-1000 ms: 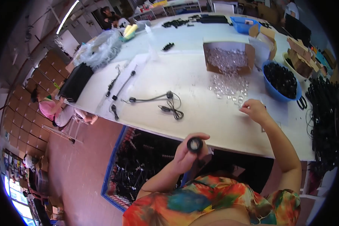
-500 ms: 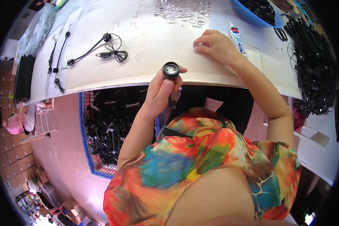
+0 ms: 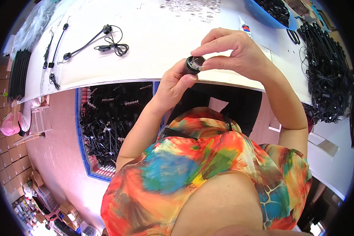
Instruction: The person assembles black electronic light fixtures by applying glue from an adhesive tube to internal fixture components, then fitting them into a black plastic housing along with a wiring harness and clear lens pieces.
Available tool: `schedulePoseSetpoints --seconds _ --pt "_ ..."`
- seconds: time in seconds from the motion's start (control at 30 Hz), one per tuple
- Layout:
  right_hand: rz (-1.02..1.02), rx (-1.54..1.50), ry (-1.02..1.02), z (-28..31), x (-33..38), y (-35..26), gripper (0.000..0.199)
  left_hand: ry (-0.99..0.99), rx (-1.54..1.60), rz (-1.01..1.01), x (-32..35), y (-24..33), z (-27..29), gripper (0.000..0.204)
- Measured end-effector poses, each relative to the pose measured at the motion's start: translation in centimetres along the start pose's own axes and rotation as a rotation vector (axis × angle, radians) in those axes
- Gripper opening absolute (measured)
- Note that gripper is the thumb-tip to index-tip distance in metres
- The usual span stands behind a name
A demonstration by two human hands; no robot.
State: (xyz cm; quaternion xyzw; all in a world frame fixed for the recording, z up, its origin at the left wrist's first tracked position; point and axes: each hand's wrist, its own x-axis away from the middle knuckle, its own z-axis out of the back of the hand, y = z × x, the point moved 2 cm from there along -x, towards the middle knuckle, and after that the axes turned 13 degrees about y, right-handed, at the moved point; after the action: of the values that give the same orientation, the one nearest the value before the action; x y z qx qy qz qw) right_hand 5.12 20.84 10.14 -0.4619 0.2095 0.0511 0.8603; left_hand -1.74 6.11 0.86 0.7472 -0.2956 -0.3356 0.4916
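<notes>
1. Head view, the hands: the left hand (image 3: 176,82) comes up from six o'clock and has its grip clamped on a short black barrel (image 3: 192,65), thumb on the near side, other fingers wrapped behind it. The barrel sits just above the near edge of the desk (image 3: 153,47), a little right of the picture's middle.

2. Head view, the key relation: the right hand (image 3: 240,53) lies at about two o'clock from the barrel, touching it. Its thumb and forefinger are pinched together on a small clear lens (image 3: 198,61) right at the barrel's open mouth. The barrel's long axis runs roughly from eight o'clock to two o'clock, mouth toward the right hand. Whether the lens is already seated in the mouth or only resting at its rim, I cannot tell. Both hands are at the barrel; the right one alone meets its open end.

3. Head view, the desk beyond: a heap of clear lenses (image 3: 192,5) lies at twelve o'clock, well apart from the hands. A blue tub (image 3: 263,15) of black parts stands at one o'clock. A black cable (image 3: 106,41) with a coiled end lies at ten o'clock.

4. Head view, the sides: a mass of black cords (image 3: 326,74) hangs at three o'clock. Under the desk, at eight o'clock, a blue crate (image 3: 80,137) holds more black parts.
</notes>
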Motion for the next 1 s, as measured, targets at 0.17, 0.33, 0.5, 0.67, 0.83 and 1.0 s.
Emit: schedulePoseSetpoints --seconds 0.17,0.33,0.5,0.67,0.83,1.0 --pt "-0.013 0.022 -0.044 0.8 0.3 -0.7 0.020 -0.059 -0.045 -0.070 -0.6 -0.2 -0.9 0.033" --pt "0.023 0.015 -0.041 1.5 0.3 -0.6 0.027 -0.028 -0.136 0.002 -0.3 -0.5 -1.0 0.024" --pt "-0.123 0.500 0.394 11.4 -1.8 6.0 0.027 -0.085 0.034 0.055 0.5 0.1 -0.8 0.024" --pt "-0.281 1.018 0.506 20.9 -2.6 15.6 0.024 -0.081 0.081 0.075 0.6 0.9 -0.8 0.030" --pt "-0.576 1.156 0.457 19.9 -5.7 18.1 0.021 -0.081 0.071 0.057 0.5 1.6 -0.3 0.032" --pt "-0.610 1.132 0.511 21.1 -5.7 18.7 0.022 -0.056 0.119 0.074 0.7 1.6 -0.1 0.034"
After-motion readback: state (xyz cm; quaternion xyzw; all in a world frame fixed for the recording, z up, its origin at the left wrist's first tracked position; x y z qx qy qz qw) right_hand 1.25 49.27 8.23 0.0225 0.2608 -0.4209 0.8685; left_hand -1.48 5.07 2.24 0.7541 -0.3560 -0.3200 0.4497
